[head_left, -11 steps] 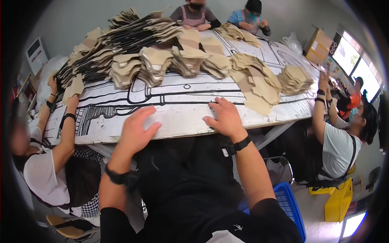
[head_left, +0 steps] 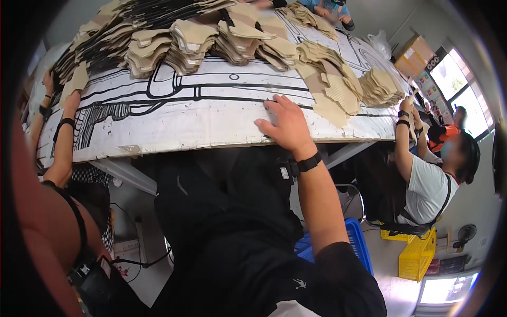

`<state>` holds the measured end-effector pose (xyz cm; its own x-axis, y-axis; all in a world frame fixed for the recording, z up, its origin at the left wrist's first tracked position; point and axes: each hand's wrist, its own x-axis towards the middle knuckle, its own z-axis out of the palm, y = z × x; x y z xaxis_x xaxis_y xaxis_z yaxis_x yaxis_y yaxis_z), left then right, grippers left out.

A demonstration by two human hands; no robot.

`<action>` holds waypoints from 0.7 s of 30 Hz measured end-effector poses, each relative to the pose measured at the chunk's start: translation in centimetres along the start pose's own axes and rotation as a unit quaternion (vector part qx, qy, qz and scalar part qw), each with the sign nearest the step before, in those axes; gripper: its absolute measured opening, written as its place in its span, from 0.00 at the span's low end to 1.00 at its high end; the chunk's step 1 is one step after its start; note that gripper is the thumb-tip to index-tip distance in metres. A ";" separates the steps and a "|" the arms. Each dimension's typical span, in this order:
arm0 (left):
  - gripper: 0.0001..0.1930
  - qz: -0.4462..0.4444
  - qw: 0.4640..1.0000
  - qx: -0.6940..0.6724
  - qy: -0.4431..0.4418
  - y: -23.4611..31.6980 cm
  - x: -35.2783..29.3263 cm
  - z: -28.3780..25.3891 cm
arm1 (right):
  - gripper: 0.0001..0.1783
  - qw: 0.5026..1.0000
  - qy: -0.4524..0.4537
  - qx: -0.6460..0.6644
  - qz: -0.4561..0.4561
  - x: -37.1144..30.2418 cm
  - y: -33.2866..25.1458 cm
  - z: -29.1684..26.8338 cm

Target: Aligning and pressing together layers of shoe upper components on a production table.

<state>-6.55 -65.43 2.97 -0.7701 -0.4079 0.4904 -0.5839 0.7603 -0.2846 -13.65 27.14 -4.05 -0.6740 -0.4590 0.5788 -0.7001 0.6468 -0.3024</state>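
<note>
My right hand (head_left: pixel 288 126) rests on the near part of the white table (head_left: pixel 211 124), fingers spread and thumb out, holding nothing. Beyond it and to the right lie loose beige cut pieces (head_left: pixel 342 95), not touched by it. Raised close at the far left, my left hand (head_left: pixel 31 174) looks large and blurred; its fingers are hidden. A strap circles that wrist. Along the far side of the table stand several stacks of beige pieces (head_left: pixel 193 39) with wavy edges, next to a heap of dark-edged pieces (head_left: pixel 158 16).
Co-workers sit around the table; the one at left has a hand (head_left: pixel 71 100) on a beige piece, the one at right (head_left: pixel 430 182) holds a strip. A blue basket (head_left: pixel 359 245) and yellow crates (head_left: pixel 417 256) stand on the floor. A cardboard box (head_left: pixel 414 55) sits at back right.
My left hand has left its place above the table and come up close at the far left. My right hand stays over the table. The view has tipped downward.
</note>
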 end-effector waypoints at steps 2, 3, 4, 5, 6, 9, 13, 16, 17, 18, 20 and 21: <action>0.18 0.026 0.997 -0.064 -0.042 9.4 3.2 7.7 | 0.35 0.999 -0.029 -0.033 0.019 -0.8 2.5 -2.3; 0.20 -0.009 0.994 -0.036 -0.099 3.4 0.0 9.4 | 0.34 0.999 -0.029 -0.026 -0.009 -1.2 1.1 0.4; 0.20 0.008 0.990 -0.060 -0.127 8.2 1.5 12.2 | 0.34 0.997 -0.036 -0.067 0.017 -2.5 2.6 -0.6; 0.20 0.027 0.988 -0.074 -0.132 11.8 2.7 13.2 | 0.35 0.995 -0.044 -0.082 0.041 -3.5 3.2 -1.7; 0.20 0.027 0.988 -0.068 -0.139 10.5 1.8 13.0 | 0.36 0.994 -0.061 -0.076 0.046 -3.6 2.7 -1.6; 0.21 0.036 0.986 -0.056 -0.151 8.4 -0.5 11.7 | 0.35 0.996 -0.052 -0.069 0.033 -3.9 0.9 -1.9; 0.21 0.057 0.981 -0.079 -0.167 10.4 -2.1 11.0 | 0.34 0.997 -0.026 -0.066 0.030 -4.3 1.4 -3.0; 0.21 0.071 0.981 -0.080 -0.160 10.8 -1.4 10.6 | 0.35 0.993 -0.065 -0.090 0.036 -2.5 1.9 -1.5; 0.22 0.075 0.980 -0.095 -0.160 11.9 -1.8 12.1 | 0.34 0.995 -0.057 -0.068 0.041 -2.2 1.5 -1.8; 0.22 0.081 0.979 -0.111 -0.151 13.6 -0.6 12.2 | 0.33 0.996 -0.038 -0.072 0.032 -2.8 1.5 -2.5; 0.22 0.104 0.979 -0.113 -0.136 15.6 0.9 13.0 | 0.32 0.996 -0.022 -0.076 0.027 -1.8 1.3 -2.7; 0.19 0.104 0.985 -0.016 -0.139 8.5 -0.7 11.2 | 0.31 0.999 -0.028 -0.045 0.011 -1.5 0.1 -3.2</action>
<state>-13.89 -64.37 -9.00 -0.9151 -0.3615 0.1788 -0.4017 0.8554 -0.3270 -12.02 29.82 -2.55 -0.7027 -0.4765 0.5284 -0.6634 0.7073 -0.2443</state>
